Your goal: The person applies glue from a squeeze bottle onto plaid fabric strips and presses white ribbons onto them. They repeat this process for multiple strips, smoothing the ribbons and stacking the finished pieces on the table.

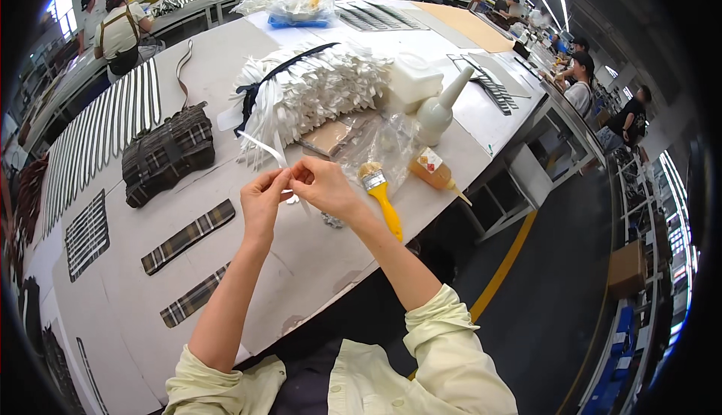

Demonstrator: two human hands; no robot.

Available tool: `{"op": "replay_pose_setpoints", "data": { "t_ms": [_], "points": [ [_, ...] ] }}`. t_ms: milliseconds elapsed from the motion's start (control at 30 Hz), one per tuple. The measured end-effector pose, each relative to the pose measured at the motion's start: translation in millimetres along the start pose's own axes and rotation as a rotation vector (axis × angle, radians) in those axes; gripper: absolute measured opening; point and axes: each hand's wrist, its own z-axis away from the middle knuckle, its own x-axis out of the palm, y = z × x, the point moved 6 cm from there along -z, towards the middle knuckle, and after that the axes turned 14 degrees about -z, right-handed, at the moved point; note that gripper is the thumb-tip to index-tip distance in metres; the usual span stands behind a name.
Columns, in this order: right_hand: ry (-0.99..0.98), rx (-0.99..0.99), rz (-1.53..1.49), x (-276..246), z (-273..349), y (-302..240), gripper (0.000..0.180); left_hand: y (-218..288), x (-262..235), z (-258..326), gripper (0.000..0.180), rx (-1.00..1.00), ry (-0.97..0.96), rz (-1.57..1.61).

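Above the front part of the table, my left hand (265,202) and my right hand (325,187) meet, fingertips pinched together. Between them they grip a narrow white strip (262,146), whose free end sticks up and to the left. Just beyond lies a big bundle of white strips (320,88) with a dark blue band (280,73) across it. Right of my right hand is a yellow-handled paintbrush (383,203), bristles pointing away from me. Two plaid fabric strips (188,237) lie flat to the left of my left hand. Small scraps under my hands are partly hidden.
A plaid bundle (168,153) and rows of striped strips (105,133) occupy the table's left. On the right stand an amber bottle (432,167), a pale squeeze bottle (438,118) and a white jug (415,78), beside clear plastic (386,144). Other people work at tables farther off.
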Motion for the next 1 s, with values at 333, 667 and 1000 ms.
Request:
{"op": "replay_pose_setpoints", "data": {
  "t_ms": [333,667,1000],
  "points": [
    [0.051,-0.22,0.304,3.6,-5.5,-2.4,0.017,0.3,-4.6,-6.6,0.022,0.051,0.004,-0.128],
    [0.023,-0.025,0.131,5.7,-9.1,10.7,0.019,17.9,-9.3,-4.3,0.015,0.157,0.067,-0.348],
    [-0.106,0.295,-0.174,10.2,-2.8,13.7,0.017,1.1,-17.3,-2.9,0.017,0.083,-0.014,-0.312]
  ]
}}
